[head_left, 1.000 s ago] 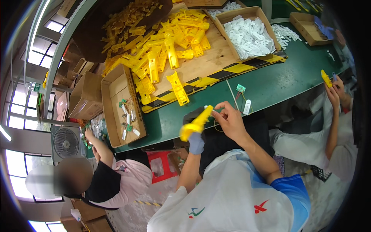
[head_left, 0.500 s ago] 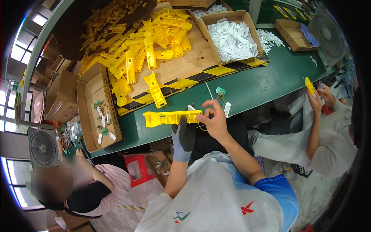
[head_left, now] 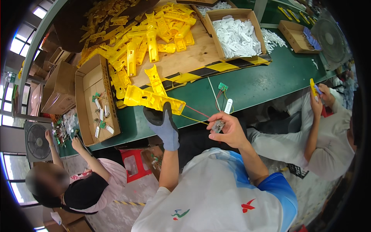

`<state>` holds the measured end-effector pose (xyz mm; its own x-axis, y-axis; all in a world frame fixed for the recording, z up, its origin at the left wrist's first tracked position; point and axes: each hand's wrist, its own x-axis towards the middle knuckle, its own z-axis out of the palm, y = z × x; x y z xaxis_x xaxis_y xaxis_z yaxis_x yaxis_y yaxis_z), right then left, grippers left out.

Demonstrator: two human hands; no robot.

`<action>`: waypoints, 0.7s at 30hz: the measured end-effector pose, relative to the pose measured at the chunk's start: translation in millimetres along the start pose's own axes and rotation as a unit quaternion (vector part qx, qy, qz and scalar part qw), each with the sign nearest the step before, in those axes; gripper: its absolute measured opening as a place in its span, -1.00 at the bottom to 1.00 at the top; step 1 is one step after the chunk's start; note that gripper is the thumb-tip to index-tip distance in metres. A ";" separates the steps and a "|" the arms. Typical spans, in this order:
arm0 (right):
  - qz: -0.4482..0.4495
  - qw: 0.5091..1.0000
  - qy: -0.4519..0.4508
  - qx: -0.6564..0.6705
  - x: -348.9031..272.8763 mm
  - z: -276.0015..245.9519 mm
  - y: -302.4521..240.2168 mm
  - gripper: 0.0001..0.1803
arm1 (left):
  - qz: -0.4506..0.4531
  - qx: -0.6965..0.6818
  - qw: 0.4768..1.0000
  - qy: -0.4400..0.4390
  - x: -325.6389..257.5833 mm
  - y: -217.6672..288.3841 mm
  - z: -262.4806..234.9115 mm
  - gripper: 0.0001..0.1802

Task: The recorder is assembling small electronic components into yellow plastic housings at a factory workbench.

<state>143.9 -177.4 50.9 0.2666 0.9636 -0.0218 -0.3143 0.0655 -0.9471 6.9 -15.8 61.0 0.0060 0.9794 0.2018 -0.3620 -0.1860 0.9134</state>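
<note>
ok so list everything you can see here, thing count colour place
yellow plastic housing: one, yellow, held over the table's near edge
small grey part: one, grey, wired to the housing by red and yellow wires
loose housings: many, yellow, piled on the wooden board
box of white parts: one, brown card, far right of the board
flat box of small boards: one, brown, left of the pile
green circuit board: one, on the green table
fan: one, grey, far left
co-workers: two, left and right
left hand: grey glove, gripping the housing
right hand: bare, pinching the grey part

Glossy yellow plastic housing (head_left: 154,100), matt green tabletop (head_left: 266,83)
</note>
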 end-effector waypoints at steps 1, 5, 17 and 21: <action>0.000 1.000 0.000 0.001 1.5 -1.7 -1.1 -0.52 | 0.000 0.001 1.000 0.000 0.1 -0.6 0.0 -0.48; 0.001 0.993 -0.021 0.113 9.2 -11.8 -7.0 -0.51 | 0.015 0.005 1.000 0.005 2.5 -6.4 -8.9 -0.47; 0.092 0.993 -0.002 -0.074 74.3 -2.8 -5.0 -0.73 | -0.248 -0.040 0.952 -0.177 -8.3 -49.0 -40.4 -0.31; -0.053 0.983 0.085 -0.155 96.5 6.1 26.6 -0.72 | -0.199 0.012 0.956 -0.214 -23.2 -47.8 -18.3 -0.54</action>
<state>155.7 -81.1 25.5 0.4398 0.8965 0.0538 0.0099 0.0550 -0.9984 7.0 -28.2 6.2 0.5218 0.8521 -0.0415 -0.2311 0.1880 0.9546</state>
